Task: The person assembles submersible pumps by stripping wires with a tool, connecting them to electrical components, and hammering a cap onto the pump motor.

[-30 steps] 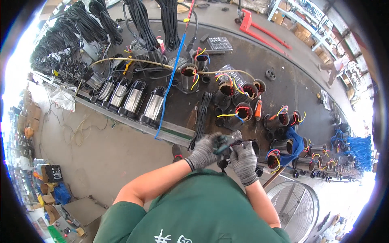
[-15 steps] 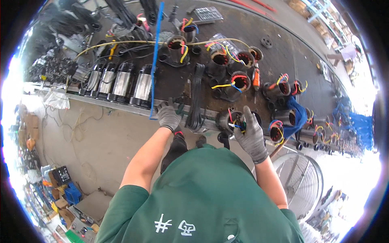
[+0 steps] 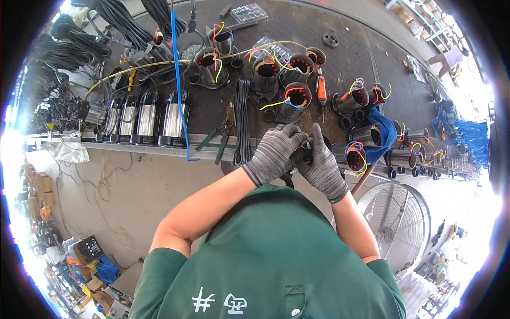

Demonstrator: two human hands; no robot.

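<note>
Left hand (image 3: 276,153) and right hand (image 3: 324,169) bracketing dark housing (image 3: 307,154) near frame centre, apparently steadying it. Left grip appearing curled, right grip showing one raised finger; cannot tell closure or contents. Green-handled pliers (image 3: 221,151) lying left of centre at tabletop (image 3: 345,64) edge, presumably for quick reach.

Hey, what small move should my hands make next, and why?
Perhaps ease your right hand slightly aside: it sits close beside your left hand at a dark part, and together they hide most of it. The green-handled pliers lie untouched on the bench.
</note>
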